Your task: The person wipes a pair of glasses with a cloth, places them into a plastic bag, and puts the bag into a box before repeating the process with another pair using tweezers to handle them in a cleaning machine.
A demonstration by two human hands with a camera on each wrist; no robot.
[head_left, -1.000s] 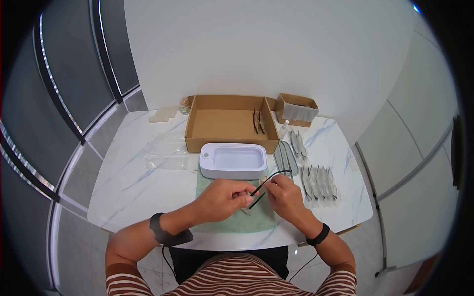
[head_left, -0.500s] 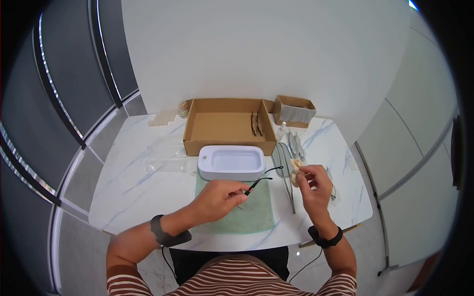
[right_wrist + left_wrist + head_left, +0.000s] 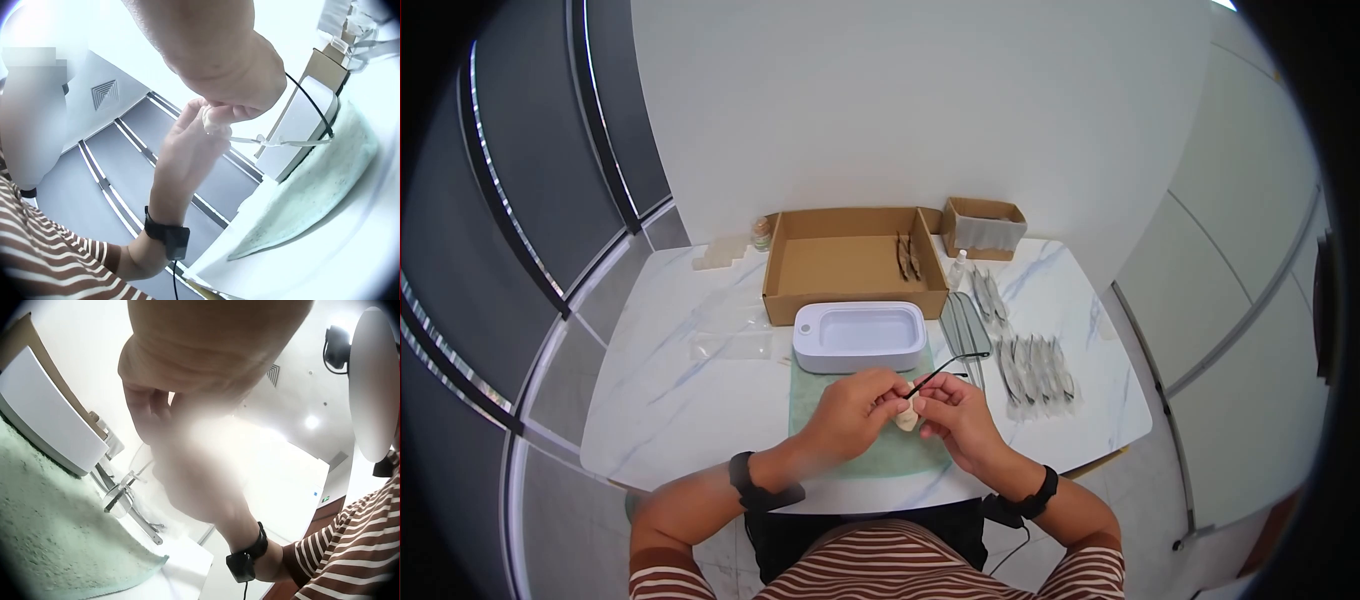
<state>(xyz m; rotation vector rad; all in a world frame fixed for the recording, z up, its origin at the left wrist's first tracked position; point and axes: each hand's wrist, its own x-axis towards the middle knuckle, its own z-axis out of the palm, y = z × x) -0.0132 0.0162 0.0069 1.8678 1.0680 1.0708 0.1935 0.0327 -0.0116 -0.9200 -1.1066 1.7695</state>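
Over the green cloth (image 3: 815, 400), both hands meet at a pair of eyeglasses (image 3: 948, 364) with dark temples that point up to the right. My left hand (image 3: 850, 412) pinches the glasses. A small cream wiping cloth (image 3: 907, 418) is bunched between the fingertips of my right hand (image 3: 960, 418), against the glasses. In the right wrist view, the clear front of the glasses (image 3: 297, 144) extends beyond the fingers, and the cream cloth (image 3: 215, 122) sits at their other end. Fingers hide part of the frame. A white cleaning basin (image 3: 860, 362) stands just behind.
An open cardboard box (image 3: 830, 305) with two pairs of glasses inside stands at the back. To the right lie several bagged glasses (image 3: 1037, 372), a grey tray (image 3: 982, 340) and a small bottle (image 3: 957, 266). A smaller carton (image 3: 985, 235) stands behind; clear bags (image 3: 730, 346) lie left.
My right hand went out to the right holding the cream cloth, then came back to the glasses in my left hand. The cloth now presses against the glasses.
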